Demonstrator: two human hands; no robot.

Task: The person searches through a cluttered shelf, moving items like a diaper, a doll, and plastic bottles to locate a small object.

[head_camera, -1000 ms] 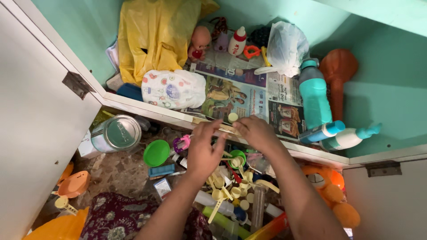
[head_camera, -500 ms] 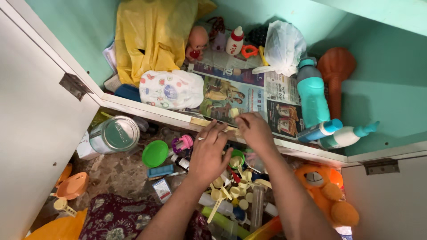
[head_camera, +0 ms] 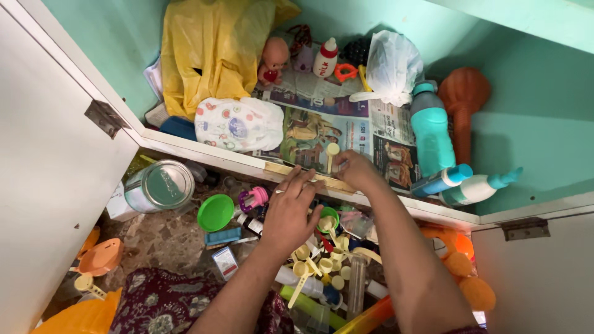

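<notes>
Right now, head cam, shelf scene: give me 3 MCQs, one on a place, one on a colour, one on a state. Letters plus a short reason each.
1. Where does the folded diaper lie?
A. on the floor
B. on the newspaper-lined shelf
C. inside the steel tin

2. What colour is the tall bottle standing on the shelf?
A. red
B. black
C. teal

3. What is the right hand doing?
A. pinching a small yellow measuring scoop
B. gripping the doll
C. resting flat on the floor

Answers:
1 B: it sits on the shelf beside the yellow plastic bag.
2 C: body and cap are teal.
3 A: its fingertips close on the scoop's handle at the shelf edge, beside the left hand.
</notes>
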